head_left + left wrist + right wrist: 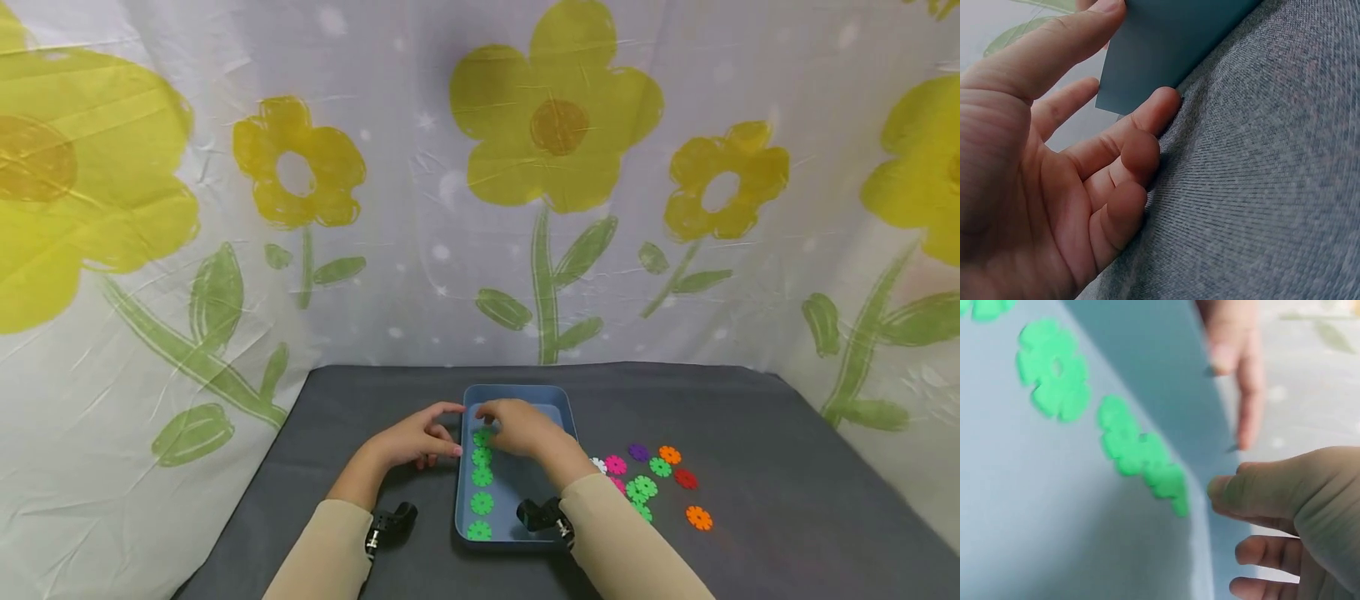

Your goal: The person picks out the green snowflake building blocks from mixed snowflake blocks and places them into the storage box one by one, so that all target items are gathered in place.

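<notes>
A dark grey cloth (765, 483) covers the table. On it sits the blue rectangular tray (510, 483), its long axis running away from the person, one short end near and the other far. The tray looks light and could skid or twist on the cloth if either hand pushes hard against its wall.

The right hand (525, 429) reaches over the tray's far left part, fingers bent, thumb and forefinger apart at their tips; no disc shows between them. The left hand (416, 437) is beside the left wall from outside, thumb and forefinger spread and the other fingers loosely curled, pinching nothing.

The green notched discs (482, 476) lie flat inside the tray in a row along its left wall, parallel to the tray's long axis; each is round, so only the row has a direction. The far ones lie close together, the nearer ones stand apart. The right thumb or knuckles, working so low beside the farthest, could nudge it and bend the row. Loose coloured discs (699, 517) lie scattered on the cloth right of the tray; the right forearm could brush the closest if it sweeps back low.
</notes>
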### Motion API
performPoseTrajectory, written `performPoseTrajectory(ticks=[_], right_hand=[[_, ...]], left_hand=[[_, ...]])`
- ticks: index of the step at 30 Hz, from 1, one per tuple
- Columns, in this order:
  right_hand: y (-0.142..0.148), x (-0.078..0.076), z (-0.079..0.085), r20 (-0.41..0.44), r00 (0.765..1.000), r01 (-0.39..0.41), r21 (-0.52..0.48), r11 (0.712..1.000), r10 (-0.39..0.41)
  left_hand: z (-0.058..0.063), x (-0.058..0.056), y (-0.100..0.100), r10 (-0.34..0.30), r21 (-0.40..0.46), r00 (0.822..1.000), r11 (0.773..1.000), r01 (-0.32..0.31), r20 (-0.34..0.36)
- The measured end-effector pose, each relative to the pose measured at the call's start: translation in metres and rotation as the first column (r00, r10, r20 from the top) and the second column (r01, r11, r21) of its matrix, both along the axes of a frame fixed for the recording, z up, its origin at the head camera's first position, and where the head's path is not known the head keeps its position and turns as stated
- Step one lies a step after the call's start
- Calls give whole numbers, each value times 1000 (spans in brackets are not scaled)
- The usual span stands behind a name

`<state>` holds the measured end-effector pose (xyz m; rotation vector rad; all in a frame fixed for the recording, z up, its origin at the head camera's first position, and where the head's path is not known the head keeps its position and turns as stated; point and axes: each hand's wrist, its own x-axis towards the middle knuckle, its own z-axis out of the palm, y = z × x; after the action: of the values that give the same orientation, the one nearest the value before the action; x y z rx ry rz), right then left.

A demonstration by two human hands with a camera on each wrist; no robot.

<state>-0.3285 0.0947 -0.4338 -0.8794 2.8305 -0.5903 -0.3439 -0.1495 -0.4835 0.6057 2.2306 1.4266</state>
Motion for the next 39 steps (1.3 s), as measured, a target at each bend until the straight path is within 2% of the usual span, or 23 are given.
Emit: performPoseTrajectory(ticks=[7,13,18,24,31,39], right_hand=[[29,27,16,3,999,33,-167,985,-32],[54,49,23,-48,995,80,-214,974,-92],[72,61,26,-40,987,140,-246,959,-154],[92,64,18,28,974,220,-327,919,-223],[122,58,10,117,940,340,-349,873,-320],[165,57,-8,162,906,422,-299,856,-391]], left_hand=[[0,0,1,-2,0,1000,1000,2,14],[0,-2,-3,5,-5,1000,1000,-5,16],[-1,-4,-9,8,-5,1000,1000,-8,2],[0,0,-20,21,-16,1000,1000,-21,-5],[-1,2,-29,36,-12,999,999,-36,3],[-2,4,-30,31,-14,1000,999,-31,2]])
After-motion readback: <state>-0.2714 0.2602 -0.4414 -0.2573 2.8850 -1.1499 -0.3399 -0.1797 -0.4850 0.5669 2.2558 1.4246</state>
